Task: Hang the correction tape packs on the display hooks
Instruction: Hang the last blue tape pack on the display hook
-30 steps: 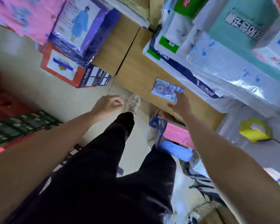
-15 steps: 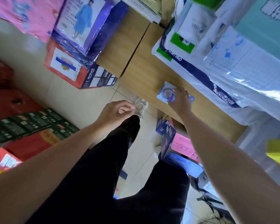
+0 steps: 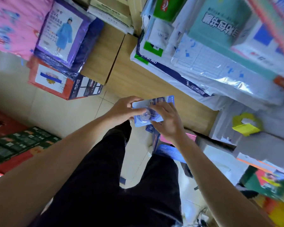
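Observation:
A blue correction tape pack (image 3: 142, 104) with a clear round blister is held in front of me above the floor, near the wooden shelf's front edge. My left hand (image 3: 121, 109) grips its left side, thumb across the card. My right hand (image 3: 168, 119) holds the right side, fingers spread over the front of the pack. Part of the card is covered by my fingers. No display hooks are in view.
A wooden shelf (image 3: 147, 84) carries wrapped paper reams (image 3: 184, 76) and notebooks. Raincoat packs (image 3: 62, 35) and a red box (image 3: 49, 81) lie at the left. An open box of blue and pink packs (image 3: 169, 149) stands by my legs. A yellow item (image 3: 245, 123) is right.
My right hand lifted the pack off the wooden shelf and brought it toward me. My left hand rose from its idle fist and took hold of the pack's left side.

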